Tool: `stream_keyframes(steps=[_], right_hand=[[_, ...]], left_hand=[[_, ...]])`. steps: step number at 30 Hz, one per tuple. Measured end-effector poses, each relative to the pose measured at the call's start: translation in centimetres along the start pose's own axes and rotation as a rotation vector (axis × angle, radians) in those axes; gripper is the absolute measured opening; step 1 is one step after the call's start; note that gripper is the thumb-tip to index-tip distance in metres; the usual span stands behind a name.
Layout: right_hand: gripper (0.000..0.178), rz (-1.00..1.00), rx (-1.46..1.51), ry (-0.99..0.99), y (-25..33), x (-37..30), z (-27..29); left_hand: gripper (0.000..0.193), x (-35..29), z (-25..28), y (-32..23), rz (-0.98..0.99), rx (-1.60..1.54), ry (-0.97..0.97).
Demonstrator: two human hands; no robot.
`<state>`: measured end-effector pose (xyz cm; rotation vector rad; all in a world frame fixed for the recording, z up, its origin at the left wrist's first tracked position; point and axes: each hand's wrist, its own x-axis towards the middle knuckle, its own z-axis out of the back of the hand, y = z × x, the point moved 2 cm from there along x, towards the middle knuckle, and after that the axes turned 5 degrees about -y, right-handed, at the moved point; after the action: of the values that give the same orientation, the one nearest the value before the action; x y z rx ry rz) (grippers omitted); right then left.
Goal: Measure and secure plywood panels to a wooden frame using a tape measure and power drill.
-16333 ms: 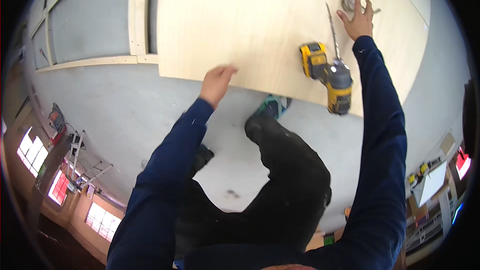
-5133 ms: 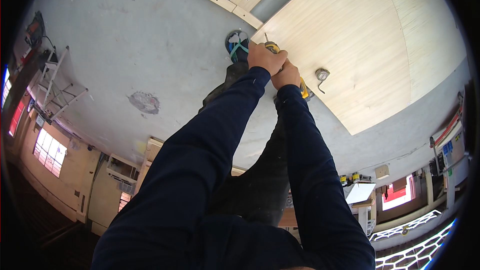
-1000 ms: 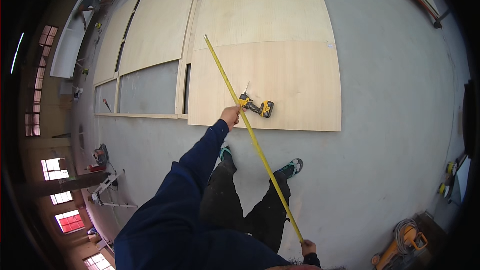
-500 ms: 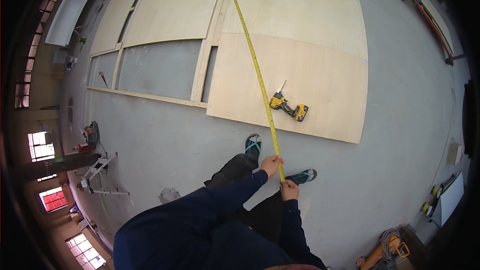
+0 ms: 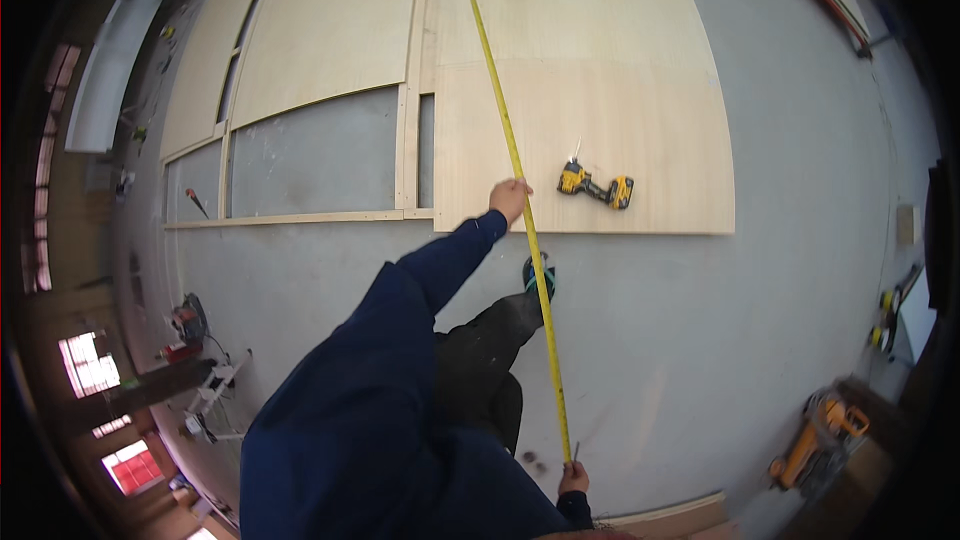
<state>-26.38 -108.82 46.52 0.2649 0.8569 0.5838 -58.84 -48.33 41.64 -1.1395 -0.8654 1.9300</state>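
Note:
A long yellow tape measure blade [image 5: 550, 340] runs from the top of the view, over the plywood, down to my body. My left hand [image 5: 510, 198] is stretched forward and closed around the blade near the front edge of the pale plywood sheet [image 5: 660, 110]. Low in the view, beside my hip, my right hand [image 5: 573, 478] grips the blade's near end. A thin dark stick-like thing pokes up by its fingers, too small to name. On the sheet lies a yellow and black cordless drill [image 5: 595, 184] with a long bit, right of my left hand.
A wooden frame [image 5: 300, 217], partly covered with panels, adjoins the sheet on the left; a red-handled tool [image 5: 196, 202] lies inside it. A circular saw [image 5: 188, 322] and a folded metal stand [image 5: 215, 390] are at left. An orange machine [image 5: 815, 440] stands lower right.
My left hand has moved forward along the blade, while my right hand has drawn back toward my hip. The blade has shifted toward me, and I have stepped nearer the sheet.

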Motion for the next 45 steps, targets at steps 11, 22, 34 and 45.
stream_keyframes(steps=[11, 22, 34, 45], right_hand=[[0.019, -0.869, 0.668, 0.144, -11.5, -22.7, -4.7], [0.026, -0.056, 0.104, 0.232, 20.4, -2.8, -20.0], [0.017, 0.801, -0.391, 0.262, 60.1, 24.2, -43.0], [0.028, -0.034, 0.253, 0.509, 83.6, 28.9, -44.6]], left_hand=[[0.022, 3.7, 7.5, -0.2, 0.425, -0.252, 0.219], [0.038, 1.5, 13.3, 11.9, 0.669, -0.284, 0.444], [0.032, -2.6, 36.1, 15.5, 0.238, 0.796, 0.542], [0.035, -3.5, 36.7, 14.2, 0.362, 0.881, 0.627]])
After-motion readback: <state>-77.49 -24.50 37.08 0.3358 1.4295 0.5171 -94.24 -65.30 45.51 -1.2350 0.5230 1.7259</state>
